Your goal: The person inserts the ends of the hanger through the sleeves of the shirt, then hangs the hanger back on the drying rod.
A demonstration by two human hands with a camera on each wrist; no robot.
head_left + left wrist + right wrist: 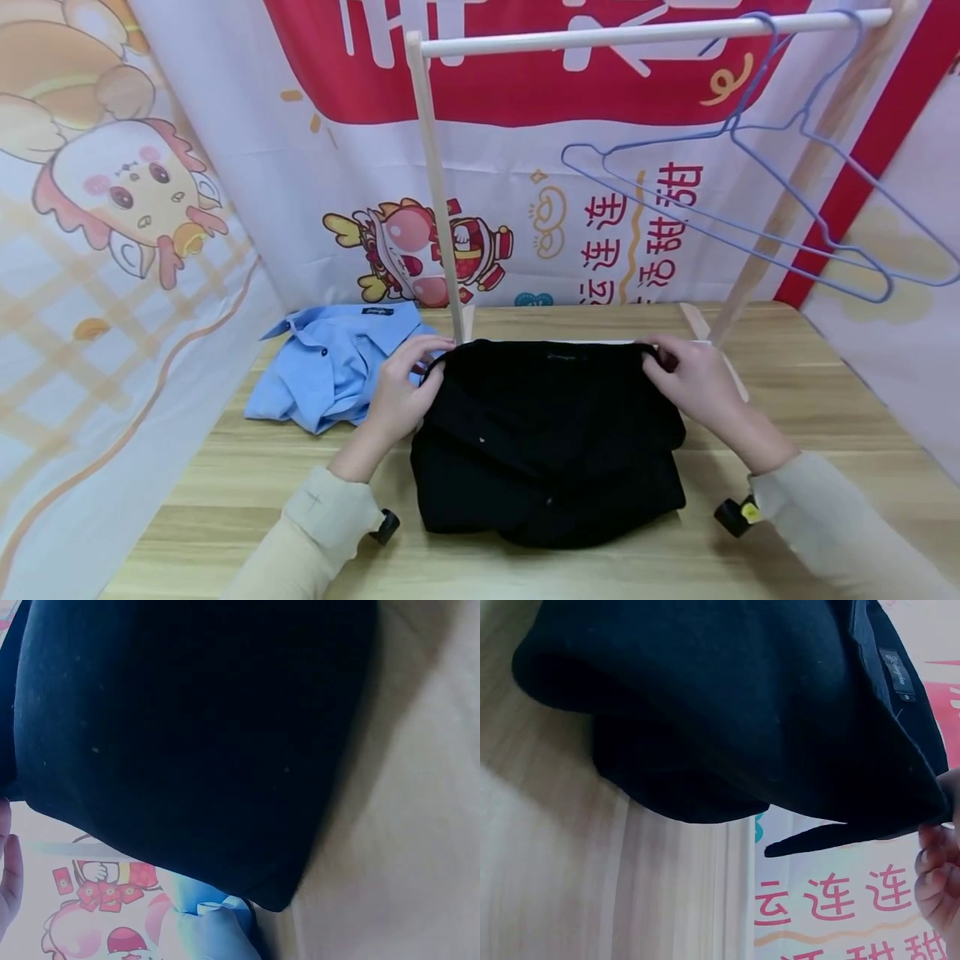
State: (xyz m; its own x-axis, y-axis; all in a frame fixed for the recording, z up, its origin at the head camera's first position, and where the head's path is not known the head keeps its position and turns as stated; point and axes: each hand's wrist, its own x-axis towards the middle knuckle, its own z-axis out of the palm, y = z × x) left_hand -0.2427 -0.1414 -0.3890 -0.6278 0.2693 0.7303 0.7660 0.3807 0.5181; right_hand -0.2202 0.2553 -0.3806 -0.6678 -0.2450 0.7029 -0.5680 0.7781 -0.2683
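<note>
A black shirt [551,442], with small buttons down its front, hangs in folds between both hands over the wooden table. Pinched in my left hand [405,387] is the upper left corner of its neck edge. The right hand [693,379] grips the upper right corner, thumb toward me. In the right wrist view a woven label [898,675] shows inside the neckline, and a collar point [802,838] sticks out below the fingers [934,881]. Dark cloth fills most of the left wrist view, with the left fingertips [9,877] at its edge.
A crumpled light blue shirt [330,362] lies on the table [810,400] to the left, beside my left hand. Behind the black shirt stands a wooden rack, its rail [600,37] holding blue wire hangers [738,137] at the right. Printed cloth [360,158] encloses the back and sides.
</note>
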